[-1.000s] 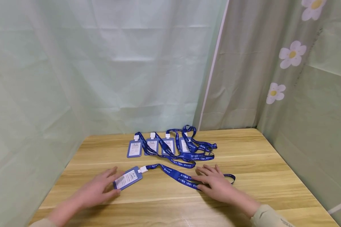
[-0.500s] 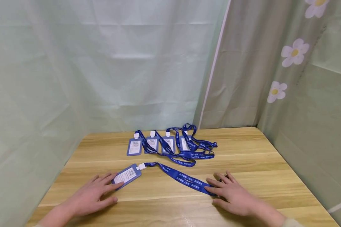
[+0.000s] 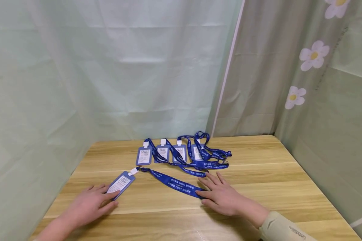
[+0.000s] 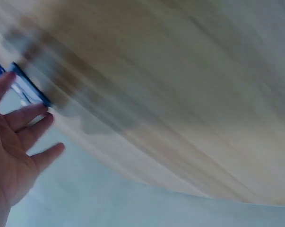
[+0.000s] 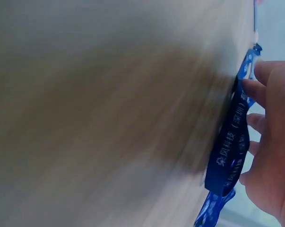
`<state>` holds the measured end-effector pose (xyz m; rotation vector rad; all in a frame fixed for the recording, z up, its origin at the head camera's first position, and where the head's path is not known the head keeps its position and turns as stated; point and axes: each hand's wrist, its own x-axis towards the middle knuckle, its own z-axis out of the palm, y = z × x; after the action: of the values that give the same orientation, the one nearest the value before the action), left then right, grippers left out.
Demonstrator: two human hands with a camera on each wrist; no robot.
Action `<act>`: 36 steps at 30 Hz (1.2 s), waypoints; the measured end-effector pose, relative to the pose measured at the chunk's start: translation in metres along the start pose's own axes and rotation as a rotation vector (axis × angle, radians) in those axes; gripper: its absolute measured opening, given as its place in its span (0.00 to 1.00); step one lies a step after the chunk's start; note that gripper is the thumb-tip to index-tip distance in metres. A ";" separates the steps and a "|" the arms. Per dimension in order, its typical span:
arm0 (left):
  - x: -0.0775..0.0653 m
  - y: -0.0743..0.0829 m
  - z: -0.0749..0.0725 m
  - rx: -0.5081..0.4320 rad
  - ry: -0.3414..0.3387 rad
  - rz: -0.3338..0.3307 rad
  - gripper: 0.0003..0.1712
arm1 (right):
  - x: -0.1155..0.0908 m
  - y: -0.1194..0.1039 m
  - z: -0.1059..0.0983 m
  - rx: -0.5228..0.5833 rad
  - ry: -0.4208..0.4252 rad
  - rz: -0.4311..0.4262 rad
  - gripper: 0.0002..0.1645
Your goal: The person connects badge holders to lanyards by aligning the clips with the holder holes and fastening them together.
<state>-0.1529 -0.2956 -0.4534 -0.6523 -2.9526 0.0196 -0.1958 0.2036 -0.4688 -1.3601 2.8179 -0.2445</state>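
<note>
A blue ID card holder (image 3: 121,185) with a white clip lies tilted on the wooden table at the front left. My left hand (image 3: 88,206) touches its lower left corner with outstretched fingers; in the left wrist view, the fingertips meet the dark edge of the card holder (image 4: 31,85). From the clip, a blue printed lanyard (image 3: 176,184) stretches right to my right hand (image 3: 221,195), whose spread fingers rest on it. The lanyard (image 5: 229,137) runs under those fingertips in the right wrist view. The hand covers part of its far end in the head view.
Behind, several more blue card holders (image 3: 144,156) stand side by side in a row, lying flat. Their blue lanyards (image 3: 209,164) overlap and trail right, close to my right fingertips. Pale curtains (image 3: 157,73) hang behind the wooden table (image 3: 259,167).
The front card holder and its lanyard have slid left and turned a little steeper. My left hand has moved left with it. My right hand went right along the lanyard, then back left.
</note>
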 end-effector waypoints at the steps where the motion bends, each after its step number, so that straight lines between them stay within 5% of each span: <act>1: -0.001 0.001 -0.001 0.008 -0.002 -0.013 0.28 | 0.006 -0.002 0.000 -0.001 -0.005 -0.003 0.29; 8: -0.004 0.008 -0.004 0.039 -0.023 -0.078 0.33 | 0.026 -0.011 0.000 -0.003 -0.003 -0.025 0.31; 16: -0.014 0.009 -0.007 0.013 0.010 -0.100 0.38 | -0.007 -0.001 -0.012 0.025 0.053 0.003 0.28; 21: -0.018 0.006 -0.007 -0.014 -0.027 -0.069 0.37 | -0.026 0.003 -0.013 0.052 0.009 0.016 0.30; 29: -0.020 0.004 0.000 -0.007 -0.044 -0.101 0.41 | -0.026 -0.005 -0.001 0.108 -0.040 -0.063 0.36; 36: -0.018 0.003 -0.001 0.001 -0.058 -0.158 0.43 | -0.012 -0.017 0.005 0.026 -0.007 -0.164 0.34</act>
<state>-0.1354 -0.3008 -0.4549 -0.4240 -3.0500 0.0265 -0.1746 0.2022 -0.4726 -1.5848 2.6900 -0.2756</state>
